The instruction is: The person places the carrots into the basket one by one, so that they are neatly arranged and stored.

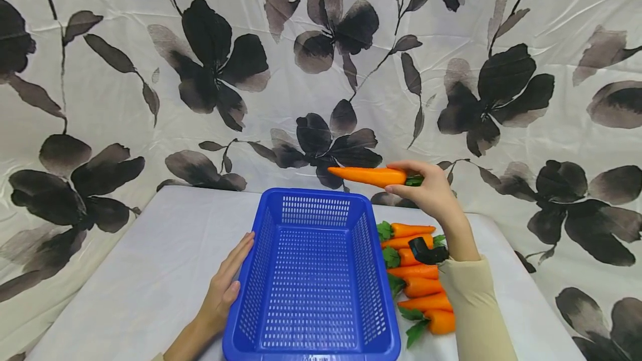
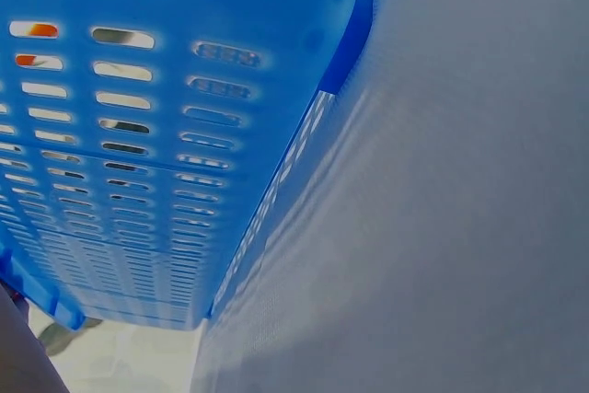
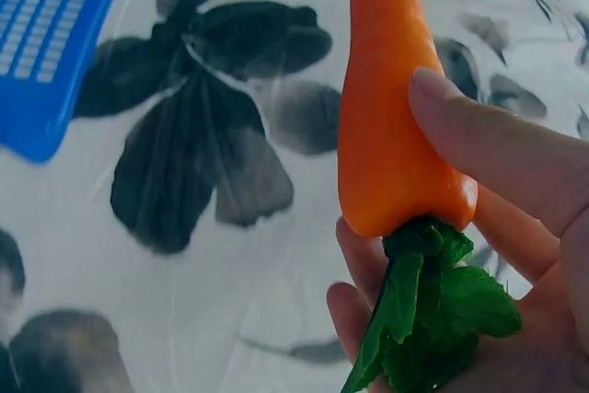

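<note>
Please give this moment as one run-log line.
right hand: holds carrot | left hand: at left side of basket | other carrots: on table, right of basket

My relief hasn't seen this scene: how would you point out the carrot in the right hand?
In the head view, find the far right corner of the blue basket. Above it in the picture, the right hand grips an orange carrot, tip leftward. The other carrots lie right of the basket; only this one is held.
</note>
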Motion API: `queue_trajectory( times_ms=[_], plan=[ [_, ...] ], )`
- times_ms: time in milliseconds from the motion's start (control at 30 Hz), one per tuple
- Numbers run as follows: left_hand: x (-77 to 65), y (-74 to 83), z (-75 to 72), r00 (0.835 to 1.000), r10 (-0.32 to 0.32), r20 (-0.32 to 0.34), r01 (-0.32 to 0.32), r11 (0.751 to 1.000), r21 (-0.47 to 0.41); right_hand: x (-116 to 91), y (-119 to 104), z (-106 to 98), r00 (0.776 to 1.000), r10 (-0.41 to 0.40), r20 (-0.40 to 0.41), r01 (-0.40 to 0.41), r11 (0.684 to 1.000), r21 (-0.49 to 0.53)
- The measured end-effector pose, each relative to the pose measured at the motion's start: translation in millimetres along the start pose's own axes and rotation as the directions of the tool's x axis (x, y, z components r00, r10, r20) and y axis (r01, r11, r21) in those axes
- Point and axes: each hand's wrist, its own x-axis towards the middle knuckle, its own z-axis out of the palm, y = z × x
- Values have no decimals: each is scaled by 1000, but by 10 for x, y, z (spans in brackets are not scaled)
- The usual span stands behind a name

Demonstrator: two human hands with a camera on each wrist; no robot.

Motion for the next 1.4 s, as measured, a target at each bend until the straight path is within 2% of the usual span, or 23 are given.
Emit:
queue_trajectory(
  times_ms=[300, 467, 567, 667, 867, 1200, 1400],
  plan=[
    [-5, -19, 9, 1000, 26, -13, -26, 1000, 5, 270, 18, 429, 1000, 8, 24, -9, 1000, 18],
    [-2, -12, -1, 1000, 22, -11, -22, 1000, 21, 353, 146, 691, 995, 72, 65, -76, 995, 63],
    [-4, -16, -6, 1000, 12, -6, -12, 1000, 19, 389, 205, 826, 991, 106, 77, -110, 992, 58],
    [-9, -21, -8, 1000, 9, -6, -9, 1000, 20, 417, 243, 944, 990, 108, 94, -111, 994, 24],
    [-7, -10, -7, 1000, 15, -7, -14, 1000, 18, 439, 309, 1160, 986, 115, 120, -112, 993, -28],
    [-15, 8, -3, 1000, -12, 3, 12, 1000, 15, 403, 479, 1472, 976, 144, 162, -130, 987, -99],
    [-13, -1, -6, 1000, -8, 4, 8, 1000, 16, 365, 559, 1587, 963, 199, 181, -179, 976, -124]
  ],
)
